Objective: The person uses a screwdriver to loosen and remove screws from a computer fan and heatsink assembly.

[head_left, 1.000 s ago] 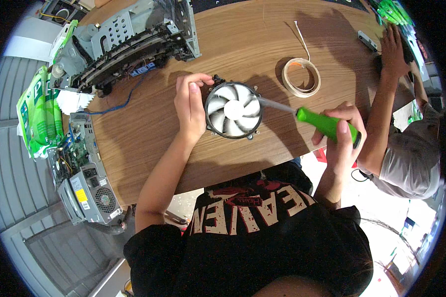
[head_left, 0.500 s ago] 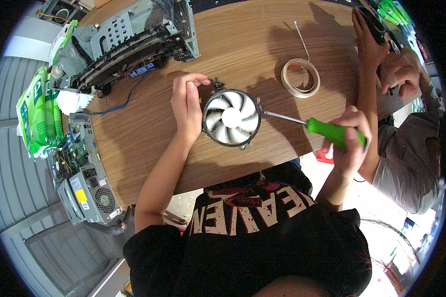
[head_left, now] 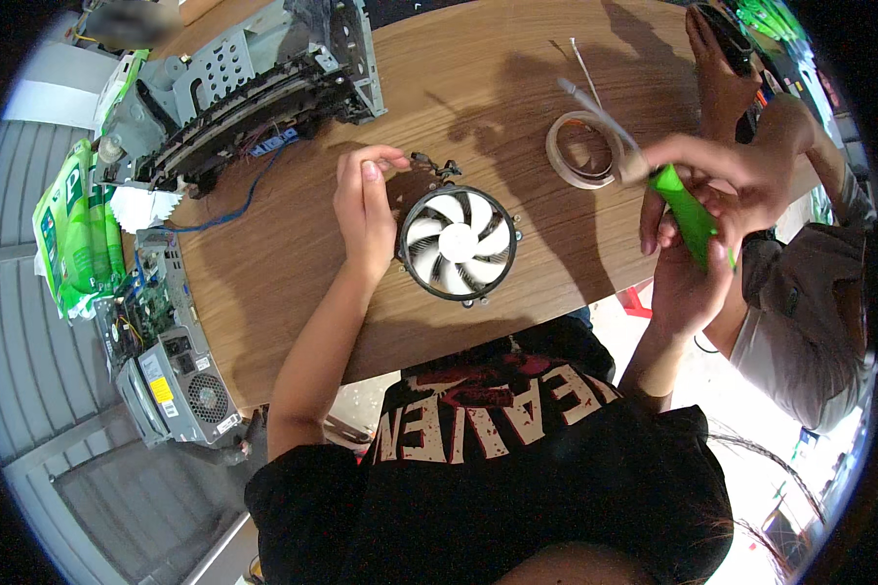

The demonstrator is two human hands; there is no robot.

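A round computer cooling fan (head_left: 458, 243) with white blades and a dark ring rests on the wooden table in front of me. My left hand (head_left: 366, 214) stands along its left side, fingers stretched and slightly bent, their tips close to the fan's dark cable and connector (head_left: 435, 166). The green handle of a screwdriver (head_left: 691, 216) is in my right hand (head_left: 695, 288), right of the fan; its blurred shaft points up and left over a tape roll (head_left: 568, 174). Another person's blurred hand (head_left: 751, 171) reaches across at the handle, partly covering it and my fingers.
A large metal and black machine chassis (head_left: 254, 97) stands at the back left, with a blue cable (head_left: 234, 208) trailing from it. Opened computer parts (head_left: 180, 380) and green packets (head_left: 73, 234) line the left edge. The other person's second hand (head_left: 727, 83) holds a dark object.
My right hand has pulled the screwdriver away from the fan's right edge, and its shaft now points up. The other person's hand has come in to the handle. The fan has shifted slightly nearer.
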